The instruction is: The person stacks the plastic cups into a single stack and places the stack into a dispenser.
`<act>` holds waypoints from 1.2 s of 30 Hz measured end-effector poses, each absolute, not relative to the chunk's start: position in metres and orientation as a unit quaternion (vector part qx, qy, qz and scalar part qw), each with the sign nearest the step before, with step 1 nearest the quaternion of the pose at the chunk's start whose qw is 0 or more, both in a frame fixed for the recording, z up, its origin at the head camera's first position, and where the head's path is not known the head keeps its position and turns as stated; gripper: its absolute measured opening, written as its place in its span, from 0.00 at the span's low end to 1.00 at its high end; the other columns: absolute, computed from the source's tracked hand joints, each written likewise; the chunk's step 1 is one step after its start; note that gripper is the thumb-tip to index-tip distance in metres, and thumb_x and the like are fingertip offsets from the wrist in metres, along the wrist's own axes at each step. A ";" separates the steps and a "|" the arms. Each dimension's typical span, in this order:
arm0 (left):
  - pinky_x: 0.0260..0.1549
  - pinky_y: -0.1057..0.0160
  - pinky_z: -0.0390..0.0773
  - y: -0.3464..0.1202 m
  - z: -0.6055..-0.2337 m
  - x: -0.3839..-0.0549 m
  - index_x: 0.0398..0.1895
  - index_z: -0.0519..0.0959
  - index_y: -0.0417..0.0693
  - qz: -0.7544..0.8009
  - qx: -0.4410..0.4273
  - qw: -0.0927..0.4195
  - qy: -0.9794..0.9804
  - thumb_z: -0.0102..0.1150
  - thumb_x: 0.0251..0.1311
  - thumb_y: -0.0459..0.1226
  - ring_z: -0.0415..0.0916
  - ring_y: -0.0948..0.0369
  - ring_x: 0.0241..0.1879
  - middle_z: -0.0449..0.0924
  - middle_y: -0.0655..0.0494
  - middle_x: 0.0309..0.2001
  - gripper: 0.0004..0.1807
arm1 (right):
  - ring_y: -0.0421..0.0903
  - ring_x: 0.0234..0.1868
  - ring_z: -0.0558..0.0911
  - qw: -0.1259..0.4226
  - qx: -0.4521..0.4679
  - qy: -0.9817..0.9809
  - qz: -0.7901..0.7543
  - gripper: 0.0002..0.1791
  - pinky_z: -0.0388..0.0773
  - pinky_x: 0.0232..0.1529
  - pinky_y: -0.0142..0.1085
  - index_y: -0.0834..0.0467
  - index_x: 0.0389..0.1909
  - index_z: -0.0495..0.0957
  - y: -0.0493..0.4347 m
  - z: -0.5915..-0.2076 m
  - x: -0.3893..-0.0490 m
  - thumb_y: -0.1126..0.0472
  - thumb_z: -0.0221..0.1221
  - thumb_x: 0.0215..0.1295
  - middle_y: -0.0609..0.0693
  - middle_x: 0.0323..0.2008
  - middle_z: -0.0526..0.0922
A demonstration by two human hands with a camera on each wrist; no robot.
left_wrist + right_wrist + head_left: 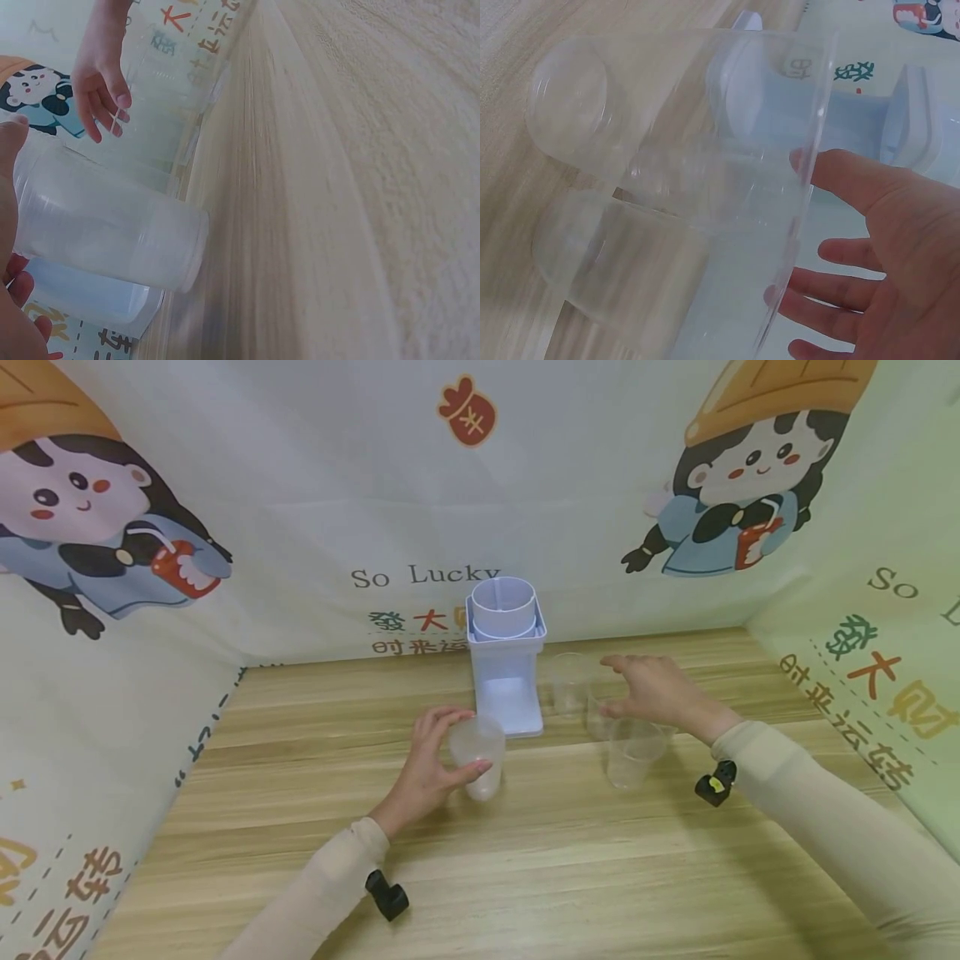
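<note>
My left hand (432, 768) holds a cloudy plastic cup (480, 752) in front of the pale blue stand, thumb at the near side and fingers behind. The left wrist view shows this cup (112, 217) close above or on the table. To the right are three clear plastic cups: a back one (570, 685), a middle one largely covered by my right hand (660, 689), and a front one (636, 756). My right hand's thumb and fingers are spread by the cup rims. In the right wrist view, clear cups (682, 97) overlap in front of the fingertips; contact is unclear.
A pale blue stand (508, 685) with a round tube (504, 607) on top is at the table's back, between my hands. Behind the wooden table (525, 877) hangs a printed cloth (315, 485), which also covers both sides. Black cameras hang at both wrists.
</note>
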State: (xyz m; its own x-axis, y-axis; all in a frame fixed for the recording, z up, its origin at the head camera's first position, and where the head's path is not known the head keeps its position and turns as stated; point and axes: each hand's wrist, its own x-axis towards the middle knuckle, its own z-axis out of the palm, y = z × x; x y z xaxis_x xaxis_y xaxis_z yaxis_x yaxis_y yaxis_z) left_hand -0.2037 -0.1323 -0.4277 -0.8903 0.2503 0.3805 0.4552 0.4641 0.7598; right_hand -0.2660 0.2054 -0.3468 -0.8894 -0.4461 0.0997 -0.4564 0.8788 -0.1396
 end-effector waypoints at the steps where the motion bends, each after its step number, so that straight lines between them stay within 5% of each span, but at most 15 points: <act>1: 0.64 0.36 0.62 -0.132 -0.428 -0.204 0.62 0.73 0.49 -0.475 -0.208 0.108 -0.848 0.77 0.47 0.40 0.56 0.48 0.67 0.65 0.47 0.65 0.36 | 0.64 0.56 0.81 0.031 0.233 -0.969 0.082 0.42 0.75 0.58 0.58 0.66 0.67 0.67 0.206 -0.347 -0.266 0.47 0.68 0.57 0.68 0.56 0.81; 36: 0.62 0.40 0.64 -0.134 -0.427 -0.205 0.62 0.72 0.48 -0.459 -0.209 0.098 -0.858 0.76 0.50 0.42 0.57 0.50 0.65 0.65 0.49 0.65 0.35 | 0.65 0.59 0.77 0.046 0.227 -0.953 0.196 0.40 0.73 0.58 0.58 0.64 0.68 0.66 0.212 -0.333 -0.259 0.54 0.70 0.58 0.67 0.60 0.77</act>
